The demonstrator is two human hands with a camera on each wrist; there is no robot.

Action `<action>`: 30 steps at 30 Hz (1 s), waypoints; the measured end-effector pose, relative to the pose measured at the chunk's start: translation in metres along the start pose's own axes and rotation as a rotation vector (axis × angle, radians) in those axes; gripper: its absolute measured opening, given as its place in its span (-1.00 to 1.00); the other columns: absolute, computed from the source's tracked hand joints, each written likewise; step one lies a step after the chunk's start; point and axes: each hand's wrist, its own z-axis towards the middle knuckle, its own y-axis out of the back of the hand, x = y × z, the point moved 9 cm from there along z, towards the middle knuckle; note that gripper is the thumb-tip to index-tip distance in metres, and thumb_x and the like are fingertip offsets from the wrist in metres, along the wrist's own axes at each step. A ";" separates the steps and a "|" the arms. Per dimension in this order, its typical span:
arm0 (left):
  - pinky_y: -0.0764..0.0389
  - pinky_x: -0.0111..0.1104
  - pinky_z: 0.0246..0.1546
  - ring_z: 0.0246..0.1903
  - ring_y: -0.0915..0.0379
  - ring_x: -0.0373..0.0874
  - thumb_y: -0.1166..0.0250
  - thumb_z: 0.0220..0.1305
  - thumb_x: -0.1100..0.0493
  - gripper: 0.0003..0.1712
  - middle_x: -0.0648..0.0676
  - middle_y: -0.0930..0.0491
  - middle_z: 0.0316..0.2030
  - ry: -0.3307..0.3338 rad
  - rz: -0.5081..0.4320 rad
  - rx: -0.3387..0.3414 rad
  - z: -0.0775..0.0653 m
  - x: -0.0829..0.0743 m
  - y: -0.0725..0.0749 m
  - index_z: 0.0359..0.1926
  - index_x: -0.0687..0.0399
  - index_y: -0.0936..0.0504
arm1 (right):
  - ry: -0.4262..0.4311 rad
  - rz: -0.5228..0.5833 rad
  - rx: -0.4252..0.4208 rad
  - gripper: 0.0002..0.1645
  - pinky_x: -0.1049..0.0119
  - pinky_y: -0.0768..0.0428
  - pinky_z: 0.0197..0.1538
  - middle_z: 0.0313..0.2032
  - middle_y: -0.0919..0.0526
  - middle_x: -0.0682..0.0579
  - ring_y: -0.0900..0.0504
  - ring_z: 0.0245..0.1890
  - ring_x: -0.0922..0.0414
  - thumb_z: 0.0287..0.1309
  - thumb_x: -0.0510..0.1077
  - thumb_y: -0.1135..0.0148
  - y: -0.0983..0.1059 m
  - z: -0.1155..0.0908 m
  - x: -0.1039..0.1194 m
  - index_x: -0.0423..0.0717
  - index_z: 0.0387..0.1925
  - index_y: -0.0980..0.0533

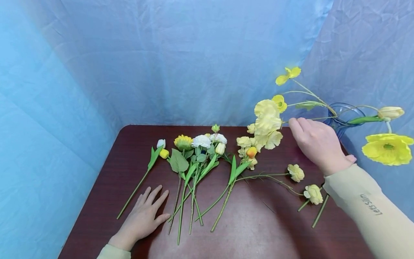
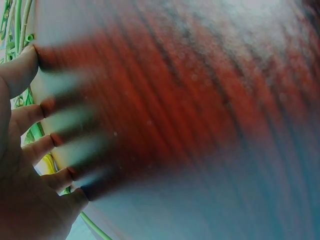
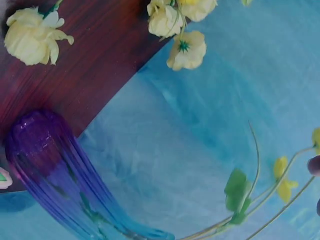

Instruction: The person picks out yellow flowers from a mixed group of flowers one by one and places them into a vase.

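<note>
My left hand [image 1: 143, 217] rests palm down on the dark wooden table, fingers straight and spread, just right of a lone tulip stem [image 1: 137, 187]. At the right, my right hand [image 1: 318, 145] pinches the thin stem of a large pale yellow flower [image 1: 267, 120] just behind its bloom. That stem runs back toward a ribbed blue-purple glass vase [image 3: 75, 175], which stands at the table's far right corner. Out of the vase lean bright yellow poppies [image 1: 388, 149] and a pale tulip [image 1: 390, 112]. Only fingertips of the right hand show at the right wrist view's edge.
Across the table [image 1: 258, 230] lie several artificial stems: a sunflower [image 1: 183, 142], white blooms [image 1: 201, 141], an orange tulip [image 1: 251, 152] and pale yellow roses [image 1: 313, 194]. Blue cloth [image 1: 194, 72] hangs behind the table and at both sides.
</note>
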 end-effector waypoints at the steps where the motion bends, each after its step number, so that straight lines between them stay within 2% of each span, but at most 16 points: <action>1: -0.15 0.29 0.21 0.36 0.10 0.35 -0.25 0.23 -0.26 -0.17 0.19 -0.12 0.42 0.001 0.000 -0.001 0.000 0.000 0.000 0.43 -0.08 -0.25 | -0.012 0.000 -0.007 -0.73 0.09 -0.26 -0.71 -0.57 -0.30 -0.12 -0.25 -0.68 -0.04 0.38 -0.44 0.37 0.001 -0.001 -0.004 -0.38 -0.37 -0.30; 10: -0.12 0.30 0.22 0.37 0.13 0.34 -0.23 0.24 -0.27 -0.17 0.18 -0.10 0.43 0.007 0.000 0.017 0.000 0.001 -0.003 0.43 -0.09 -0.23 | -0.145 -0.019 -0.077 -0.73 0.09 -0.16 -0.80 -0.69 -0.20 -0.03 -0.16 -0.78 0.04 0.35 -0.40 0.15 0.007 -0.013 -0.042 -0.26 -0.52 -0.26; 14: -0.12 0.29 0.22 0.37 0.13 0.34 -0.24 0.24 -0.27 -0.17 0.18 -0.10 0.42 0.013 -0.001 0.022 0.000 0.001 -0.003 0.43 -0.10 -0.23 | -0.280 -0.016 -0.112 -0.80 -0.03 -0.24 -0.81 -0.67 -0.38 -0.14 -0.27 -0.81 -0.04 0.35 -0.32 0.03 0.004 -0.025 -0.067 -0.32 -0.41 -0.41; 17: -0.13 0.29 0.22 0.37 0.13 0.34 -0.24 0.24 -0.27 -0.17 0.18 -0.10 0.42 0.012 -0.005 0.023 0.000 0.001 -0.003 0.43 -0.09 -0.23 | -0.378 -0.018 -0.117 -0.79 -0.17 -0.35 -0.74 -0.53 -0.56 -0.29 -0.41 -0.75 -0.18 0.36 -0.28 0.02 0.001 -0.035 -0.084 -0.36 -0.26 -0.51; 19: -0.13 0.29 0.22 0.37 0.13 0.34 -0.24 0.24 -0.26 -0.17 0.19 -0.10 0.43 0.012 -0.007 0.023 0.000 0.001 -0.003 0.43 -0.09 -0.23 | -0.423 -0.019 -0.097 -0.74 -0.20 -0.38 -0.70 -0.46 -0.61 -0.34 -0.45 -0.72 -0.22 0.38 -0.27 0.06 -0.002 -0.040 -0.094 -0.38 -0.20 -0.52; 23: -0.12 0.29 0.23 0.38 0.14 0.34 -0.24 0.24 -0.27 -0.16 0.18 -0.09 0.43 0.018 -0.007 0.029 0.000 0.001 -0.004 0.44 -0.10 -0.22 | -0.531 -0.032 -0.046 -0.67 -0.19 -0.36 -0.73 -0.51 -0.60 -0.35 -0.45 -0.73 -0.22 0.42 -0.22 0.12 -0.009 -0.050 -0.113 -0.35 -0.22 -0.54; 26: -0.12 0.29 0.23 0.38 0.14 0.33 -0.24 0.24 -0.27 -0.16 0.17 -0.08 0.43 0.021 -0.007 0.030 0.000 0.002 -0.004 0.44 -0.11 -0.22 | -0.679 -0.036 0.047 -0.61 -0.11 -0.24 -0.76 -0.69 -0.46 -0.28 -0.35 -0.78 -0.20 0.44 -0.15 0.17 -0.018 -0.063 -0.130 -0.28 -0.43 -0.46; 28: -0.12 0.29 0.23 0.38 0.14 0.33 -0.24 0.24 -0.26 -0.16 0.17 -0.08 0.43 0.020 -0.009 0.028 0.000 0.001 -0.004 0.44 -0.10 -0.22 | -0.792 -0.016 0.146 -0.59 -0.07 -0.16 -0.75 -0.74 -0.37 -0.24 -0.31 -0.78 -0.21 0.44 -0.12 0.18 -0.025 -0.074 -0.142 -0.22 -0.52 -0.37; 30: -0.12 0.29 0.22 0.38 0.14 0.33 -0.24 0.24 -0.26 -0.17 0.18 -0.09 0.43 0.019 -0.009 0.024 -0.001 0.001 -0.003 0.44 -0.10 -0.23 | -0.862 -0.013 0.204 -0.60 -0.02 -0.09 -0.72 -0.77 -0.30 -0.20 -0.27 -0.77 -0.21 0.42 -0.15 0.18 -0.029 -0.082 -0.148 -0.17 -0.58 -0.27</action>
